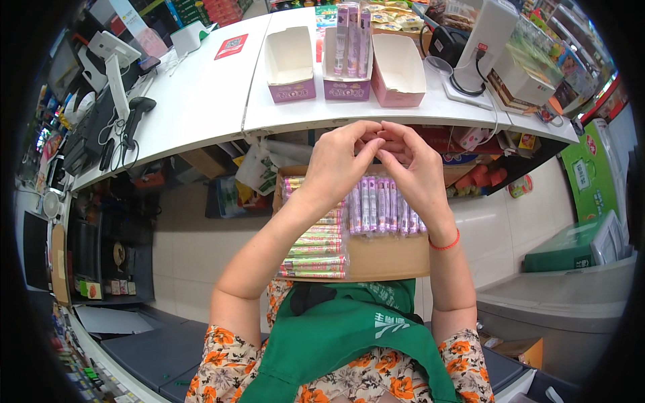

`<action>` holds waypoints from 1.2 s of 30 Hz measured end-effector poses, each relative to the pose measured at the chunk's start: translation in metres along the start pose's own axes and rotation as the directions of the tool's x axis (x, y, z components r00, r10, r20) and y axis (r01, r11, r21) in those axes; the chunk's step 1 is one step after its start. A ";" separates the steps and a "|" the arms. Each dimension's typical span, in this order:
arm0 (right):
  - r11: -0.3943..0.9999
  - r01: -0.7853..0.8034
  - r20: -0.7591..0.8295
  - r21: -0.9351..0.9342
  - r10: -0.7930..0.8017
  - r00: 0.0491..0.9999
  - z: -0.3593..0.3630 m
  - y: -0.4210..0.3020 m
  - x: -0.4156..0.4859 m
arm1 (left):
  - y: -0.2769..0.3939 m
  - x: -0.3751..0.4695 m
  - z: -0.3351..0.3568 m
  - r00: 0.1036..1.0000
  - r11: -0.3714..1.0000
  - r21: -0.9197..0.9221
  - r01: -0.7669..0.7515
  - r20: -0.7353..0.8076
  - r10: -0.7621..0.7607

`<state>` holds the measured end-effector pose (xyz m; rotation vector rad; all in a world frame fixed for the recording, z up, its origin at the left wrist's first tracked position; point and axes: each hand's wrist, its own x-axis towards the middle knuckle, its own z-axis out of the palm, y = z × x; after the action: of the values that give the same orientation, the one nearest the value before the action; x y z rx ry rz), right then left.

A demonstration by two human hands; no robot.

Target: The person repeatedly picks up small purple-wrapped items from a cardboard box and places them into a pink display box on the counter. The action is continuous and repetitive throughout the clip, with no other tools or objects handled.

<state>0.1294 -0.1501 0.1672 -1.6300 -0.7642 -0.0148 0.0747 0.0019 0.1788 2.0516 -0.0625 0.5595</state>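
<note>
My left hand (338, 158) and my right hand (410, 163) meet at the fingertips above a cardboard box on my lap, fingers curved. I see nothing held in either. Inside the cardboard box (388, 257), purple wrapped candy sticks (380, 201) stand in a row at the right, and green and pink wrapped sticks (315, 249) lie stacked at the left. On the counter ahead are an empty purple carton (291, 90), a middle purple carton (346, 89) with several purple sticks (352, 45) upright in it, and an empty pink carton (399, 95).
The white counter (201, 95) curves across ahead, its edge just beyond my hands. A barcode scanner (135, 118) lies on its left part. A white stand with a black cable (476, 55) is at the right. Shelves with goods sit under the counter; a green bin (569, 247) stands right.
</note>
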 end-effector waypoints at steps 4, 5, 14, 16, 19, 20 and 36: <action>0.997 -0.079 0.012 -0.025 0.080 0.997 -0.004 0.005 -0.016 | -0.016 -0.013 0.018 0.999 0.998 -0.052 0.045 0.031 -0.043; 0.995 -0.094 0.016 -0.042 0.095 0.995 -0.005 0.008 -0.021 | -0.019 -0.016 0.022 0.998 0.996 -0.063 0.057 0.038 -0.055; 0.966 -0.242 -0.013 -0.092 0.242 0.970 -0.022 0.051 -0.069 | -0.050 -0.048 0.076 0.959 0.945 -0.209 0.251 0.185 -0.214; 0.951 -0.291 -0.019 -0.108 0.291 0.957 -0.026 0.062 -0.080 | -0.057 -0.054 0.089 0.929 0.918 -0.213 0.333 0.243 -0.280; 0.916 -0.361 -0.024 -0.174 0.362 0.932 -0.030 0.071 -0.094 | -0.064 -0.064 0.104 0.890 0.890 -0.193 0.412 0.292 -0.349; 0.905 -0.365 -0.027 -0.218 0.368 0.929 -0.031 0.076 -0.099 | -0.073 -0.069 0.111 0.882 0.878 -0.211 0.431 0.304 -0.360; 0.768 -0.481 -0.072 -0.424 0.500 0.863 -0.039 0.120 -0.140 | -0.125 -0.099 0.172 0.786 0.815 -0.130 0.564 0.388 -0.482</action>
<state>0.0936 -0.2505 0.0111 -2.2272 -0.3508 0.2485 0.0823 -0.0924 -0.0357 1.7914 0.2313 -0.1552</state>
